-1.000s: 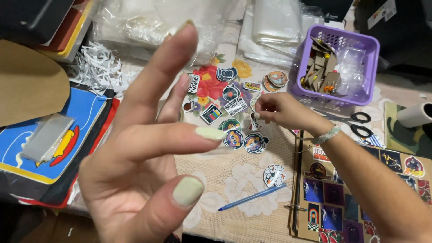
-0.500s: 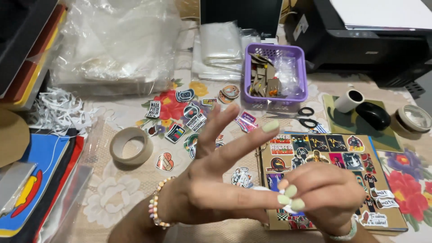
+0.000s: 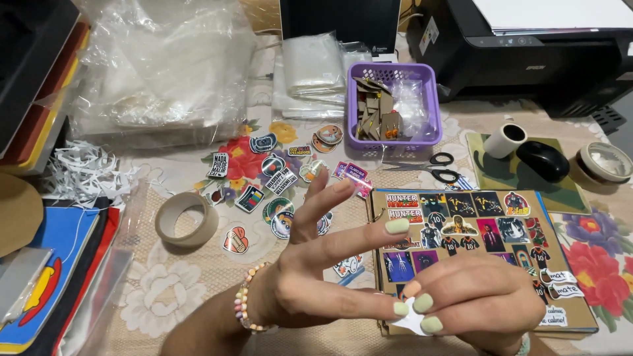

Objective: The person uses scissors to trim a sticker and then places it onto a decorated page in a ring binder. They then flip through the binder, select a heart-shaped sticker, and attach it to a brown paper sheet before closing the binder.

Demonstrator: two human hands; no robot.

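Observation:
My left hand [image 3: 316, 277] is raised over the table with fingers spread, its thumb and index tip pinching a small white sticker piece [image 3: 412, 321]. My right hand [image 3: 484, 296] meets it from the right and pinches the same piece with its fingertips. Both hover over the near left corner of an open brown album page [image 3: 580, 316] covered with dark character stickers [image 3: 461, 231]. Several loose round and rectangular stickers [image 3: 280, 181] lie scattered on the flowered tablecloth beyond my left hand.
A tape roll [image 3: 186, 219] lies left of my hands. A purple basket [image 3: 394, 109], scissors [image 3: 428, 166], a black mouse [image 3: 542, 160], two more rolls [image 3: 508, 140] [image 3: 601, 163], a printer [image 3: 547, 53] and plastic bags [image 3: 158, 66] sit farther back. Paper shreds [image 3: 86, 171] and folders [image 3: 53, 264] lie left.
The view swung from the left side to the album. My right hand came back from the sticker pile and joined my left hand on the small white piece; the hands have shifted slightly since.

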